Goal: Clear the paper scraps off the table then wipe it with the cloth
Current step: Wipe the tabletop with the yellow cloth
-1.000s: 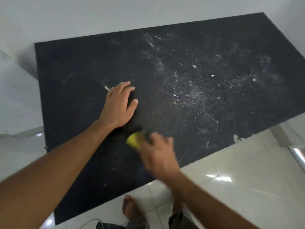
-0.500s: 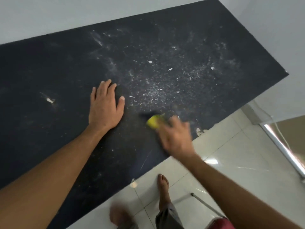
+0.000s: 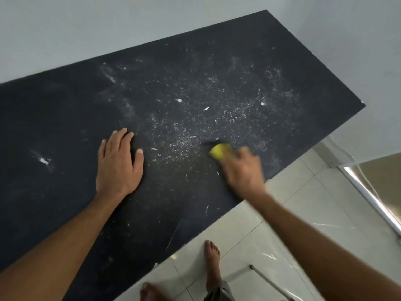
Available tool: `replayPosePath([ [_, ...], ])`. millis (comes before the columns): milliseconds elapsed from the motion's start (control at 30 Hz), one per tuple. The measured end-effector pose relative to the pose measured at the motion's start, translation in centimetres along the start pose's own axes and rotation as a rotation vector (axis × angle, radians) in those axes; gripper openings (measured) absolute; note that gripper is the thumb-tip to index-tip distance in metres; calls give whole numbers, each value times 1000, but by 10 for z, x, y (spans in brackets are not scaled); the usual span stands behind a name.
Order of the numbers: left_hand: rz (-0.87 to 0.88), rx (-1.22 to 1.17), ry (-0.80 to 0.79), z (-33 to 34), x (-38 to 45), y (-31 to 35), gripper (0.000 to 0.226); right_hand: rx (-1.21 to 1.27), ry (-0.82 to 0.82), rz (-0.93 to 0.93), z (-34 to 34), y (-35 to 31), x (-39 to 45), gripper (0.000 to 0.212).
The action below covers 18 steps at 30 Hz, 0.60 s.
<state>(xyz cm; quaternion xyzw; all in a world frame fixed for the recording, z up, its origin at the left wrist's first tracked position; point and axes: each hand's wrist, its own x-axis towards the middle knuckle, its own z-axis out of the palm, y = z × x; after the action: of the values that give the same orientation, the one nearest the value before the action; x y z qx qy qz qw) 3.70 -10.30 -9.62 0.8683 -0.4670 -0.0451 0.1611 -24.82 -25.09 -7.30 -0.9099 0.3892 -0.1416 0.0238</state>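
A black table (image 3: pixel 65 109) fills most of the view, dusted with fine white crumbs and small paper scraps (image 3: pixel 206 108) across its middle and right. One larger scrap (image 3: pixel 44 160) lies far left. My left hand (image 3: pixel 119 164) rests flat on the table, fingers spread, holding nothing. My right hand (image 3: pixel 243 170) is blurred with motion near the table's front edge and grips a yellow cloth (image 3: pixel 218 151), which presses on the table just right of the crumb patch. Most of the cloth is hidden under my fingers.
A pale wall (image 3: pixel 108 29) runs behind the table. White floor tiles (image 3: pixel 293 213) lie below the front edge, with my bare feet (image 3: pixel 211 263) on them. A thin white rod (image 3: pixel 267 281) lies on the floor at the right, and a bright door sill (image 3: pixel 373 203) beyond.
My right hand has swept the yellow cloth to the right along the front of the table. My left hand stays flat on the table. The view has shifted right.
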Motion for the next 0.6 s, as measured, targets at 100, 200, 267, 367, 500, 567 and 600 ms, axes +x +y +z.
replayPosePath([
  [100,-14,22,-1,1,0,2,54,-92,48,399,-19,74,31,37],
  [200,-28,21,-8,-2,1,5,53,-54,148,276,-16,20,44,26],
  [267,-58,22,-3,-3,-2,4,52,47,1,-83,-2,-61,29,30],
  [367,-100,14,33,-1,-3,1,53,131,-168,-394,13,-110,8,26],
  [500,-115,37,32,3,-2,-2,51,-19,57,93,12,18,58,31],
  [567,-112,46,37,3,-2,0,51,-52,74,406,-5,89,74,34],
  [600,-113,49,39,2,-2,0,52,-51,90,481,-14,104,77,34],
])
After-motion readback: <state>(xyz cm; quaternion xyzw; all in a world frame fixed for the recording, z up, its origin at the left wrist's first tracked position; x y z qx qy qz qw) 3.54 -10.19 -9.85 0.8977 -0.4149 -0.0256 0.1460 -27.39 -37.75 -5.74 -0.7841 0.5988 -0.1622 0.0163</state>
